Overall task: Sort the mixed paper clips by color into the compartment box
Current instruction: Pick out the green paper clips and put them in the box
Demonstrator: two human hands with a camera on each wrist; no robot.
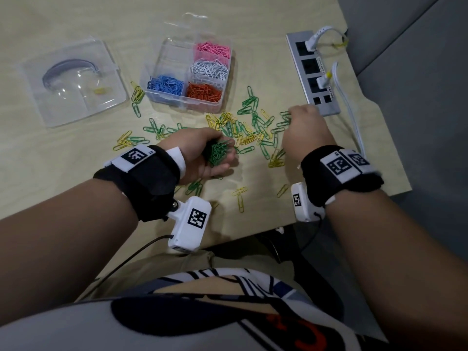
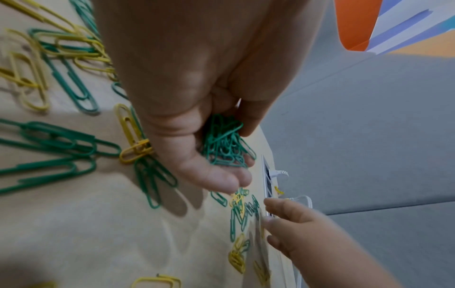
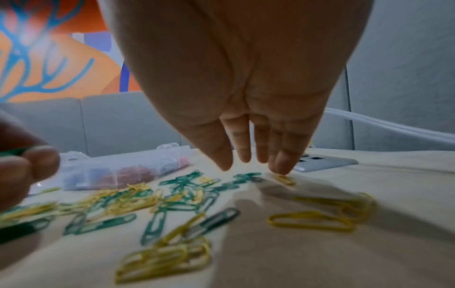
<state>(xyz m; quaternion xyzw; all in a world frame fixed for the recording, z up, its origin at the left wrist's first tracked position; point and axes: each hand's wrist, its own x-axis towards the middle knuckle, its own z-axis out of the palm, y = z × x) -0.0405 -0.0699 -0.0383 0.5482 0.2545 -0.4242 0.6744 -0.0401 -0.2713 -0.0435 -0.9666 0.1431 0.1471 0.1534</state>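
We note the loose clips [image 1: 243,133], green and yellow mixed, strewn flat on the desk [image 1: 63,158] in front of the box [image 1: 188,69]. Their long axes run every way with no common heading; a few yellow ones [image 1: 138,93] lie just left of the box, pointing roughly away from the person, and two more sit near the desk's front edge.

We find the box toward the far middle of the desk. Four compartments show fills: pink [image 1: 212,50] at far right, white [image 1: 209,69] below it, orange [image 1: 204,92] nearest on the right, blue [image 1: 166,84] nearest on the left. The far-left compartment shows no colour that we can make out.

The left hand [image 1: 202,154] sits palm-up at the pile's near left edge, its fingers [image 2: 221,175] curled round a bundle of green clips [image 2: 225,144]; the bundle's clips lie roughly parallel, along the palm toward the fingertips.

The right hand [image 1: 305,130] is at the pile's right edge. From the wrist view its fingers [image 3: 280,161] point down, nearly straight and close together, tips at the desk beside a yellow clip [image 3: 285,179]. We cannot tell whether they grip anything.

A power strip [image 1: 312,72] lies right of the pile, just beyond the right hand, with white cables plugged in. A clear lid [image 1: 73,82] rests well left of the box.
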